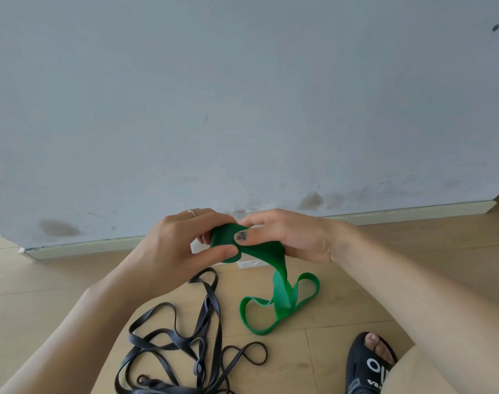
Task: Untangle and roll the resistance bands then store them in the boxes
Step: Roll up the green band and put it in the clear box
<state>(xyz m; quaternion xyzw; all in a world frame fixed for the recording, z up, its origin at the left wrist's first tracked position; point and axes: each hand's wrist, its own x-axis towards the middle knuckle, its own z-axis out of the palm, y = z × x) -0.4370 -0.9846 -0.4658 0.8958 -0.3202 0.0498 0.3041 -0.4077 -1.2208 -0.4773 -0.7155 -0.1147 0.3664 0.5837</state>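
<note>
**Green band partly rolled, black bands untouched**

Head view: both hands meet in front of the wall, just above the floor. The left hand (183, 240) curls round a small green roll, thumb pressed on its lower edge. The right hand (285, 237) pinches the same roll from the other side, thumb flat on top. The green band (279, 297) runs down from the roll and ends in loose loops lying on the floor (384, 251), so I judge the rolling only begun, with most of its length still to wind in. The black bands (191, 345) lie in a tangled heap on the floor near the left forearm, not yet sorted. No box shows here, so storing is all ahead. A sandalled foot (370, 362) rests near the green loops; the trailing loops could catch on it
</note>
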